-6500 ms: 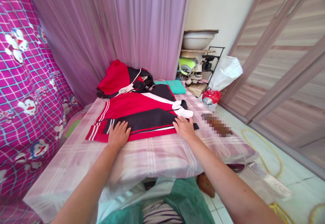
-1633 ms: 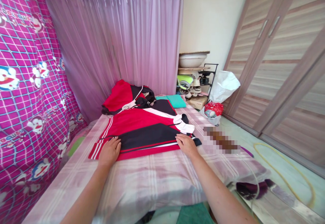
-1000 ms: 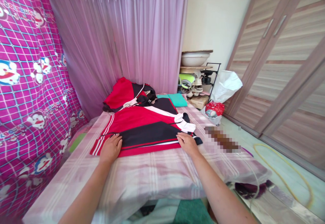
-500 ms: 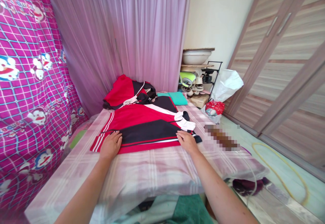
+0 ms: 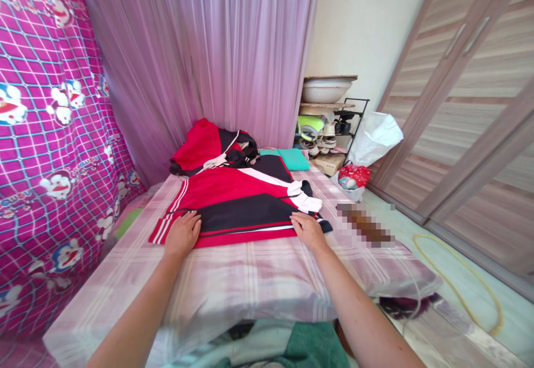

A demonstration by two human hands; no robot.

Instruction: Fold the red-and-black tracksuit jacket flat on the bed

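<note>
Jersey (image 5: 233,206), red/black, is lying flat mid-frame on the plaid bed cover (image 5: 250,279), long axis running left-right. Left hand (image 5: 182,234) and right hand (image 5: 308,230) are both pressing its near hem w/ fingers open and flat, gripping nothing, one per end, so neither's closer.

Red-and-black striped jersey (image 5: 233,206) – spread flat on plaid bedsheet (image 5: 258,279), near edge.

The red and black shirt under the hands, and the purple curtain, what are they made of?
The red and black shirt looks like smooth sports fabric, probably polyester: flat with crisp stripes. The purple curtain seems thin and sheer, since light glows through its folds.
</note>
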